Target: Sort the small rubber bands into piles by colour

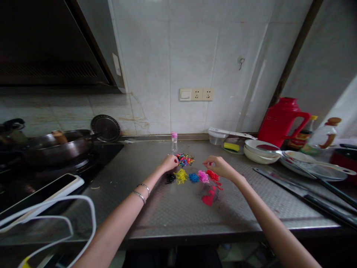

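Observation:
A mixed heap of small coloured rubber bands (186, 160) lies on the metal counter. My left hand (169, 162) is at the heap's left edge, fingers closed; whatever they may hold is hidden. In front of the heap is a row of single-colour piles: black bands (170, 178), yellow bands (181, 176), blue bands (193, 177), pink bands (203, 176) and red bands (213, 175). Just over the red pile hovers my right hand (218, 165), its thumb and fingertips pinched together. Anything between them is too small to make out.
Behind the heap stands a small clear bottle with a pink top (174, 141). A red heart-shaped patch (208, 196) lies nearer me. To the right are stacked bowls (260, 154), a knife (290, 186) and a red thermos (281, 123); leftward, a pan (67, 149) and white cable (90, 208).

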The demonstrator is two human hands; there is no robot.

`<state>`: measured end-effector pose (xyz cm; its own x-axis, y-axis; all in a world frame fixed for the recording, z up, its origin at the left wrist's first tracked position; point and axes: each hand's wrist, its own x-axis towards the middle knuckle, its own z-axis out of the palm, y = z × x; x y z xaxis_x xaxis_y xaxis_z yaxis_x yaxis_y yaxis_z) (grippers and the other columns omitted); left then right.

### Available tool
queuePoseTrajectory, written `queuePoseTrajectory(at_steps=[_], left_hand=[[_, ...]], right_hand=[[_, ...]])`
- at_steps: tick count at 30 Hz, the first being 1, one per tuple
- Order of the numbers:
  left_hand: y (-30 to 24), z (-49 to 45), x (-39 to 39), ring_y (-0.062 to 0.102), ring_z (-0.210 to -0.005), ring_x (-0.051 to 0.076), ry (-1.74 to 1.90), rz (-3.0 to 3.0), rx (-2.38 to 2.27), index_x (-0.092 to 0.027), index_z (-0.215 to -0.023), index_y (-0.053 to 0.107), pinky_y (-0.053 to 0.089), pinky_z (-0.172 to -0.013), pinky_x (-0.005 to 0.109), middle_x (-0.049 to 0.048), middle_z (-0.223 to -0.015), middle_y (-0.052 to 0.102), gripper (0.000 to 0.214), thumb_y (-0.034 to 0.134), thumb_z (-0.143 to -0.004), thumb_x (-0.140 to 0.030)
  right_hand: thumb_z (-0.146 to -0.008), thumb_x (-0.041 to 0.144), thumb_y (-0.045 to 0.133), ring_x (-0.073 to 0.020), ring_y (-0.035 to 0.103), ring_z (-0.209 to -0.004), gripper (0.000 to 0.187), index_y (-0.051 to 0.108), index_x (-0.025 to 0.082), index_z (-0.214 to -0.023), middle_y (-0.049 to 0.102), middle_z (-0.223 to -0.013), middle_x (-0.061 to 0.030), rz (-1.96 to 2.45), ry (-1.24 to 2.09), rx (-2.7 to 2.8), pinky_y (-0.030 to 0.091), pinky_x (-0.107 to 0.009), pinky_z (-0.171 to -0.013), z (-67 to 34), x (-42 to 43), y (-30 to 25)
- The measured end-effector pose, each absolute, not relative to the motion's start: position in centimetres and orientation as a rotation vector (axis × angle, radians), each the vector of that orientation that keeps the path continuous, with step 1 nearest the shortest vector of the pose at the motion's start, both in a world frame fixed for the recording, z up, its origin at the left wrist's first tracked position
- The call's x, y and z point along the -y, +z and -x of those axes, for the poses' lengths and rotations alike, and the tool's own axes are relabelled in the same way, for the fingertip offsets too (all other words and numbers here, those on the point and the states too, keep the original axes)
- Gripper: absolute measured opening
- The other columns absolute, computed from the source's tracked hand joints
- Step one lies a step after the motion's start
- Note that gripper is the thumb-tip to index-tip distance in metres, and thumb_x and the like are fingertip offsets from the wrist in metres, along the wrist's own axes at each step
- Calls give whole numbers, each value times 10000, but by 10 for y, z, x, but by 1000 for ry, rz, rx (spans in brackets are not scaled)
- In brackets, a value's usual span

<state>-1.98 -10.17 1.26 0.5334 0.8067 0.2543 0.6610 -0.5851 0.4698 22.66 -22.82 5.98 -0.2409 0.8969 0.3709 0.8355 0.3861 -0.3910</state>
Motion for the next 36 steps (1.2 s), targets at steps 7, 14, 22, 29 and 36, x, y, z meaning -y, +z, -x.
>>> queuePoseTrajectory(at_steps=[7,14,22,29,36], left_hand=[[33,16,125,574,-639,141,741,-2454,-1098,-126,-719,689,408,-627,231,60,-719,673,206,512,-696,-229],[34,-13,154,566,-653,137,514,-2550,-827,-129,-761,694,404,-632,215,45,-718,674,190,536,-658,-157],[35,-13,154,570,-688,144,547,-2563,-830,-128,-824,694,415,-665,227,55,-771,676,240,575,-616,-124],[43,16,137,580,-685,141,891,-2101,-985,-103,-787,684,442,-675,254,56,-752,675,187,594,-650,-193],[40,29,131,587,-722,149,1060,-1868,-1073,-104,-761,682,444,-707,270,70,-766,679,158,610,-629,-151]], right_hand=[[-736,215,495,-152,602,-739,234,692,175,-856,674,-844,-57,1499,161,2118,448,-241,-700,-228,226,58],[-732,228,509,-148,594,-719,232,692,176,-864,672,-829,-51,1504,174,2131,445,-233,-685,-220,224,57],[-733,230,506,-149,599,-742,234,692,194,-870,675,-853,-47,1564,145,2137,437,-214,-678,-214,221,54],[-742,251,491,-153,609,-795,267,679,232,-931,686,-881,-27,1714,65,2031,422,-201,-676,-200,205,61],[-714,267,532,-174,610,-830,263,672,273,-936,683,-907,-19,1805,103,2128,416,-206,-654,-175,170,55]])
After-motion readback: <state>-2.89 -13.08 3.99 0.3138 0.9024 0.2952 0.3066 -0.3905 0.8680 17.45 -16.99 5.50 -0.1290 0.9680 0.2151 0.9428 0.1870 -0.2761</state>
